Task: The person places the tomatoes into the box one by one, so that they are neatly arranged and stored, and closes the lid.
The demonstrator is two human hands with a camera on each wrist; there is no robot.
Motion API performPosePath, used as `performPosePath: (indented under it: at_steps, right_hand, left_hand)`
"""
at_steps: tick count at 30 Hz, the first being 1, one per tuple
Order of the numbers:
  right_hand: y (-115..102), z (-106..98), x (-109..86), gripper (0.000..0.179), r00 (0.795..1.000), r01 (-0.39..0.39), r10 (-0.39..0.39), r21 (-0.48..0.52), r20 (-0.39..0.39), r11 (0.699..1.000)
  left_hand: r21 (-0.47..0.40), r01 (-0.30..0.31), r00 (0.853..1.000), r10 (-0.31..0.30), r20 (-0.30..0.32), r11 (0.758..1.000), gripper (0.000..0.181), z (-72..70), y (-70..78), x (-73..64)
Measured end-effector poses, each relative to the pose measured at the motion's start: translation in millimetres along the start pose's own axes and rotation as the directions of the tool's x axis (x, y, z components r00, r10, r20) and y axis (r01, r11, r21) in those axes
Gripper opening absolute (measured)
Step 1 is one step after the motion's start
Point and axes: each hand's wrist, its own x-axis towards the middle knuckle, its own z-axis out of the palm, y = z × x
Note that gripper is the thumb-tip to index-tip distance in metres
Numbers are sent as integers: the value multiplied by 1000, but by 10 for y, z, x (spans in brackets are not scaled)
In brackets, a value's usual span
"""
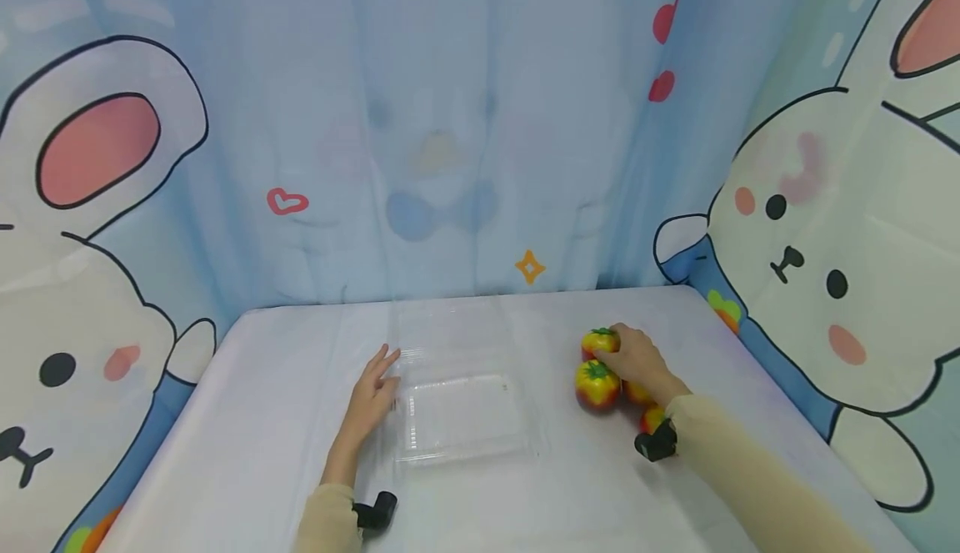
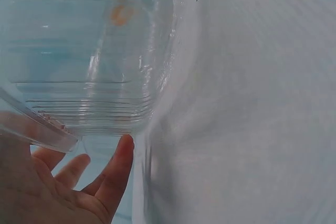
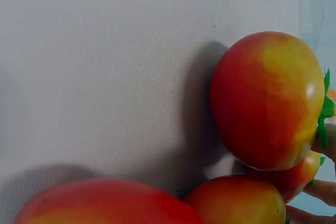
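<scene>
A clear plastic clamshell box (image 1: 468, 459) lies opened out on the table. My left hand (image 1: 372, 394) is at its left side, fingers extended, a fingertip against the ribbed edge in the left wrist view. To the right, several red-and-yellow fruits with green leafy tops sit close together. My right hand (image 1: 639, 363) grips the farthest fruit (image 1: 597, 341) between thumb and fingers. Just in front of it is another fruit (image 1: 597, 388), large in the right wrist view. Two more fruits are partly hidden beneath my right hand and wrist in the head view.
A white cloth covers the table (image 1: 247, 419). Behind it hangs a blue curtain (image 1: 450, 119) printed with rabbits, which also runs along both sides. Black wrist cameras sit on both cream sleeves (image 1: 742, 461).
</scene>
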Motion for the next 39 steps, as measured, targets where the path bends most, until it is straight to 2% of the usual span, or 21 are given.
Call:
performPosePath:
  at_steps: [5, 17, 24, 30, 35, 39]
  right_hand:
    - [31, 59, 25, 66, 1000, 9, -8, 6, -20, 1000]
    - [14, 47, 6, 69, 998, 13, -11, 27, -64, 1000]
    - [49, 30, -28, 69, 996, 7, -3, 47, -85, 999]
    - [35, 3, -27, 72, 996, 9, -1, 79, -93, 997]
    - [0, 27, -48, 72, 994, 13, -3, 86, -107, 996]
    - [-30, 35, -64, 72, 994, 12, -1, 96, -112, 995]
  left_hand:
    - [-6, -25, 1000, 25, -7, 1000, 46, 3, -23, -50]
    - [-46, -35, 999, 34, -16, 998, 46, 16, -43, -21]
    - [-80, -12, 1000, 11, -10, 997, 47, 53, -46, -3]
    - [-52, 16, 1000, -17, -17, 999, 47, 77, -5, 34]
    - [-36, 42, 999, -43, -14, 998, 48, 68, -32, 13]
    - [-44, 32, 999, -33, -11, 998, 48, 48, -54, 7]
